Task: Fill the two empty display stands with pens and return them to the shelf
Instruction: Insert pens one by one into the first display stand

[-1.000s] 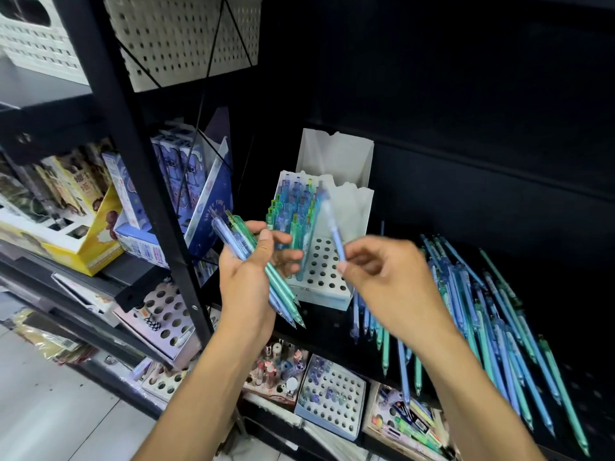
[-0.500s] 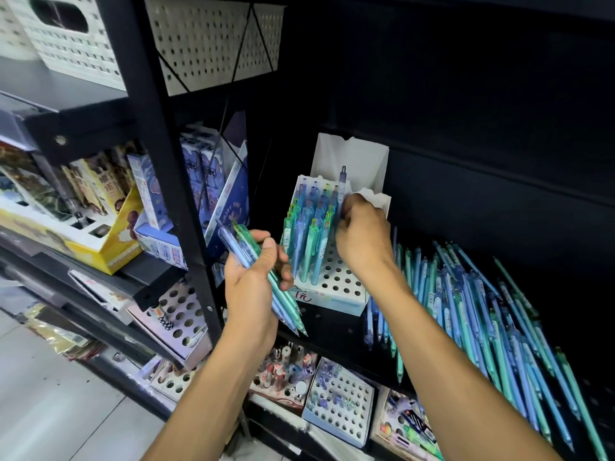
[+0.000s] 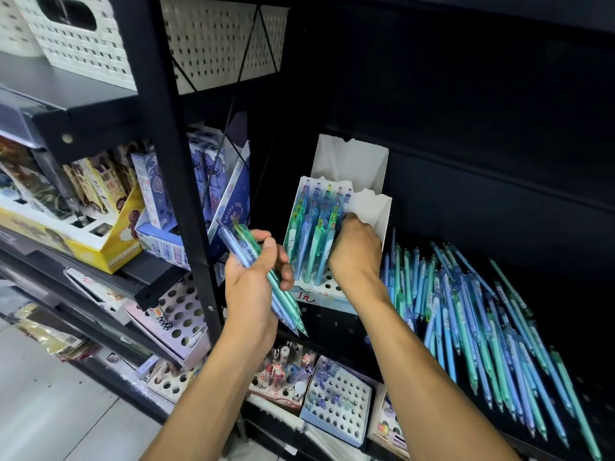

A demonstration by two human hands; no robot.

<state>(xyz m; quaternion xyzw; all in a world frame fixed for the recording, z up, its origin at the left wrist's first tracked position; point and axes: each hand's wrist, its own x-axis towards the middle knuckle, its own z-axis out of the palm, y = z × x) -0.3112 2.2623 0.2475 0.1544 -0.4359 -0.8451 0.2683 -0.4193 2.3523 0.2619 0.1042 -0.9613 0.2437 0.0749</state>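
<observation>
The left hand (image 3: 256, 277) is closed around a small bundle of blue and green pens (image 3: 266, 277), thumb across the top, the bundle slanting from upper left down to lower right with the tips past the heel of the palm. Just to its right stands a white display stand (image 3: 319, 291) on the black shelf (image 3: 332, 324), its perforated base tilted toward the viewer and its far rows already packed with upright pens (image 3: 316, 227) in blue, teal and green; a few holes along the near edge stay bare. The right hand (image 3: 356, 251) is pressed in among those standing pens at the stand's right side, fingers curled down out of sight (whether they pinch a pen cannot be told from here). Behind it, a second white stand (image 3: 352, 161) rises a little farther back, its folded card back showing. To the right, a loose heap of pens (image 3: 482, 327) lies spread across the same shelf, reaching toward the near right edge. On the level below sit more perforated pen boxes (image 3: 336, 397). Left of the black upright post (image 3: 166, 161) are a yellow carton (image 3: 109, 247) and blue cartons (image 3: 159, 241) of goods, and above them white perforated baskets (image 3: 83, 44) on the top shelf.
</observation>
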